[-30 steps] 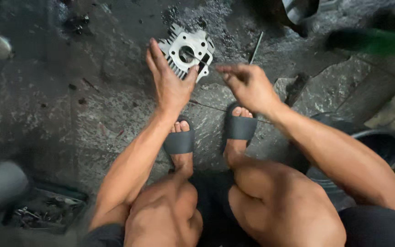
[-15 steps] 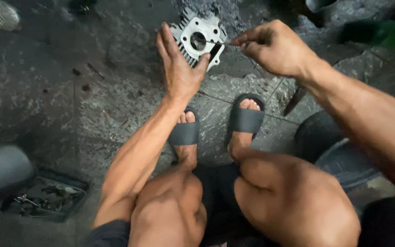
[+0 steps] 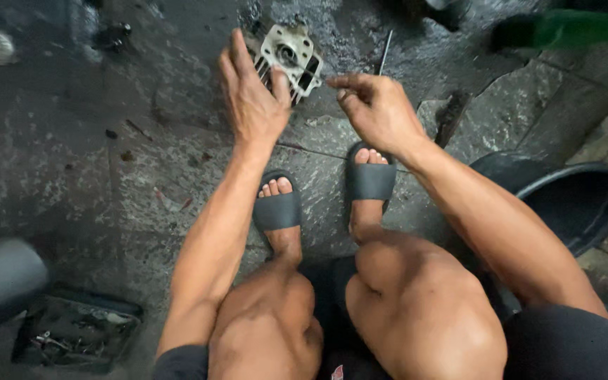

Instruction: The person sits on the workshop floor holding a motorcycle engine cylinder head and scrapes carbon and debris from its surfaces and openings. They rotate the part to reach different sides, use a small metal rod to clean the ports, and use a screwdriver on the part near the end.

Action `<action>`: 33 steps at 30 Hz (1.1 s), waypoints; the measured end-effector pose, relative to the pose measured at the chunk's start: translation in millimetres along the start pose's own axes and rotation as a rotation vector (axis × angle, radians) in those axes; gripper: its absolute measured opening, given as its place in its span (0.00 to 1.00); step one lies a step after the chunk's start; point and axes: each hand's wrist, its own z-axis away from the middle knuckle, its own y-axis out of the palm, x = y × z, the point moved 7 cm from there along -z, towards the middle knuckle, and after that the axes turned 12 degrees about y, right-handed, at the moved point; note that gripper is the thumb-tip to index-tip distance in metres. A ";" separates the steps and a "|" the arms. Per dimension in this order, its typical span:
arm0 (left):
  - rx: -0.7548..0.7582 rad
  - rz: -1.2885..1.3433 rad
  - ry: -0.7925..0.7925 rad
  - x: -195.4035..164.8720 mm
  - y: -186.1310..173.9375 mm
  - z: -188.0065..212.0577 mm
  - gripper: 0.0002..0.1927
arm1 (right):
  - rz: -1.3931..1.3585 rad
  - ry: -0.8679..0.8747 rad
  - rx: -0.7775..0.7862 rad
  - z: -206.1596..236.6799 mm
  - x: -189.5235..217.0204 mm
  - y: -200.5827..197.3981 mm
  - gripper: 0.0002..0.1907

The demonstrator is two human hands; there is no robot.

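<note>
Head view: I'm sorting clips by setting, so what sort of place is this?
Probably a repair workshop floor: a finned metal engine part under the left hand, stained concrete floor, and a tray of small hardware.

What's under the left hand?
The left hand rests on the finned metal engine part, covering its left side. The central bore and right fins show, with wet stone floor around. Whatever lies under the palm is hidden.
</note>
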 end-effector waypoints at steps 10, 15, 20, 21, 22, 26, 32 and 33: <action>0.064 -0.032 0.022 0.5 6.8 -20.6 0.34 | 0.315 0.090 0.004 -17.9 31.9 -36.4 0.18; 0.105 0.048 -0.104 0.3 5.2 0.5 0.38 | 0.019 -0.071 0.162 -30.7 27.0 -50.6 0.15; 0.044 0.049 -0.110 3.0 6.0 7.3 0.39 | -0.168 -0.361 0.054 -47.3 26.8 -55.0 0.10; 0.004 0.069 -0.108 3.4 7.4 7.0 0.39 | -0.192 -0.455 -0.025 -52.2 29.2 -51.6 0.09; -0.031 0.094 -0.110 3.8 9.5 7.1 0.39 | -0.217 -0.542 -0.101 -55.6 31.0 -46.2 0.09; -0.132 0.101 -0.136 4.5 16.0 10.4 0.41 | -1.217 -0.465 0.119 -94.6 9.2 0.7 0.22; -0.212 0.088 -0.140 2.8 17.0 12.6 0.43 | -1.531 -0.526 0.073 -105.5 -3.9 10.9 0.31; -0.210 0.079 -0.140 2.7 16.8 12.4 0.43 | -1.537 -0.482 0.083 -104.1 -5.8 8.1 0.30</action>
